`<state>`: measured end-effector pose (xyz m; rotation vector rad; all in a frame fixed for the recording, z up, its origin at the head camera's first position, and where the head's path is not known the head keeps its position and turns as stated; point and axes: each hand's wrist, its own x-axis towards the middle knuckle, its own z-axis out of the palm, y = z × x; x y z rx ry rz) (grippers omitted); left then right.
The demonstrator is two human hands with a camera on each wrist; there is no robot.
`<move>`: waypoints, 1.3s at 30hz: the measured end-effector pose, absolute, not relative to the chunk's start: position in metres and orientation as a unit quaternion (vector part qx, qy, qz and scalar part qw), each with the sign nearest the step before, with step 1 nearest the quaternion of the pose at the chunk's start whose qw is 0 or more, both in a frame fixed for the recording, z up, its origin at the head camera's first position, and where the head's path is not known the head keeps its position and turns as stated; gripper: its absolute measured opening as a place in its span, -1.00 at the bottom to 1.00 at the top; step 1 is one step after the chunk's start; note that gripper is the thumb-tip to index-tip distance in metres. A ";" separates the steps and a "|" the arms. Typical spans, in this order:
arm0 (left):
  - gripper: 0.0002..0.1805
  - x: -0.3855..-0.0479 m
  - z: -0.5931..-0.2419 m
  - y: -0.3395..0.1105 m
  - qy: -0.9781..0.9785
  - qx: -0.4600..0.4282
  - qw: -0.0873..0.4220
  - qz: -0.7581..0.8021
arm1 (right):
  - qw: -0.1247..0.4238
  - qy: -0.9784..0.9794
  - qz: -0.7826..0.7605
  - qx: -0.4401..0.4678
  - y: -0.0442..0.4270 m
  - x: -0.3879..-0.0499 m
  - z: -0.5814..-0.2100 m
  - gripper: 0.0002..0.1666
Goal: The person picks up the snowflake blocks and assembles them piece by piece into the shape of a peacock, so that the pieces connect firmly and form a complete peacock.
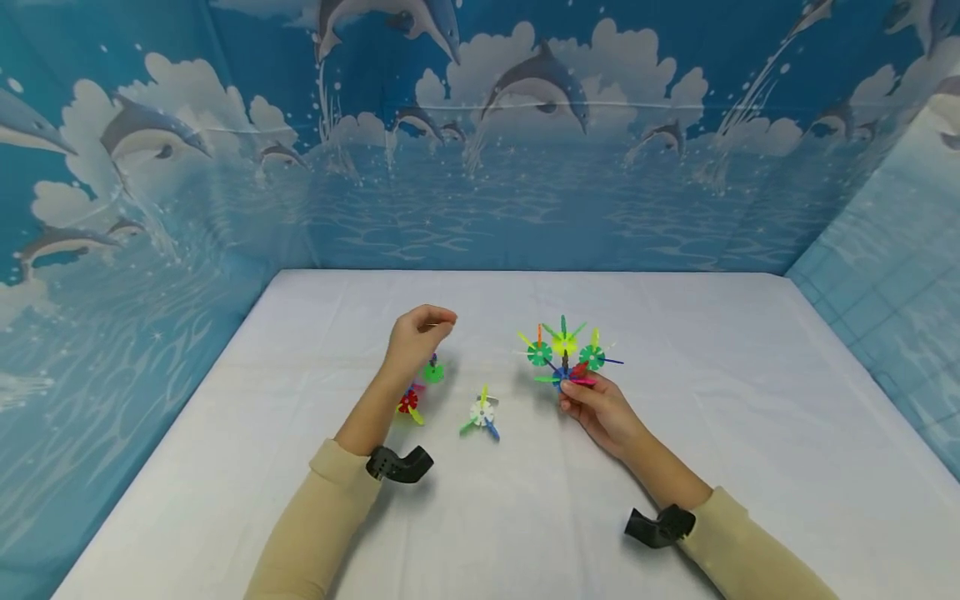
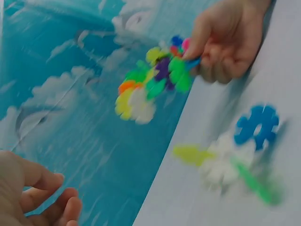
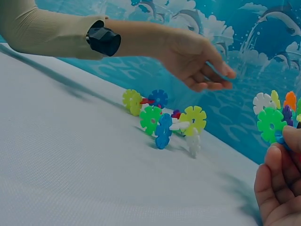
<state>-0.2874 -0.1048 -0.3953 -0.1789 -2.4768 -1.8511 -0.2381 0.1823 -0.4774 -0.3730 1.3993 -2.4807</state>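
Observation:
My right hand (image 1: 603, 412) pinches a built-up cluster of colourful notched snowflake discs (image 1: 564, 343) by its blue lower disc, holding it above the white table. Green, yellow, orange and purple discs fan out from its top. To the left, my left hand (image 1: 420, 333) hovers with loosely bent fingers; in the left wrist view nothing shows between its fingertips (image 2: 59, 179). Under that hand and forearm lie a red-centred disc cluster (image 1: 408, 402) and a green disc (image 1: 433, 372), partly hidden. Between the hands, a white-centred cluster (image 1: 482, 412) with blue, green and yellow discs stands on the table.
A white cloth covers the table (image 1: 525, 517). A blue curtain (image 1: 480, 192) printed with dolphins and clouds rises behind the table and along both sides. Each wrist carries a black camera mount (image 1: 401, 464).

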 end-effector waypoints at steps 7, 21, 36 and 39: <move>-0.71 -0.299 -0.407 -0.157 -0.830 0.031 -0.001 -0.557 | 0.132 0.482 -0.857 -0.127 0.182 -0.237 -0.477 -0.84; -0.63 -0.305 -0.442 -0.182 -0.887 0.077 -0.034 -0.455 | 0.139 0.482 -0.855 -0.134 0.182 -0.236 -0.476 -0.79; -0.35 -0.288 -0.420 -0.150 -0.749 0.050 0.011 -0.661 | 0.137 0.486 -0.854 -0.127 0.182 -0.236 -0.476 -0.77; -0.46 -0.279 -0.411 -0.135 -0.728 0.023 -0.005 -0.685 | 0.134 0.486 -0.854 -0.127 0.182 -0.236 -0.477 -0.82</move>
